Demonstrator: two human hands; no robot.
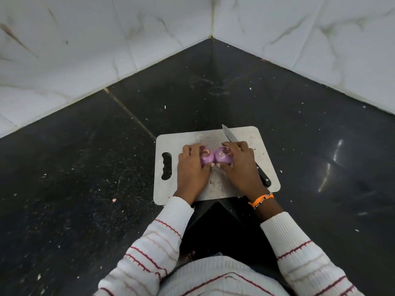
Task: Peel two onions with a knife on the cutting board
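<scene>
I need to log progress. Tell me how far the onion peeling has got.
Done, it seems: both onions look peeled, smooth and purple, with trimmed tops. In hand: the left hand holds the left onion and the right hand holds the right onion, side by side on the board. The knife lies on the board, not held. Left: little, perhaps a check of the hidden undersides.

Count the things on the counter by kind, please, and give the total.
Onions: 2, left onion and right onion
Knife: 1
Cutting board: 1
Total: 4
</scene>
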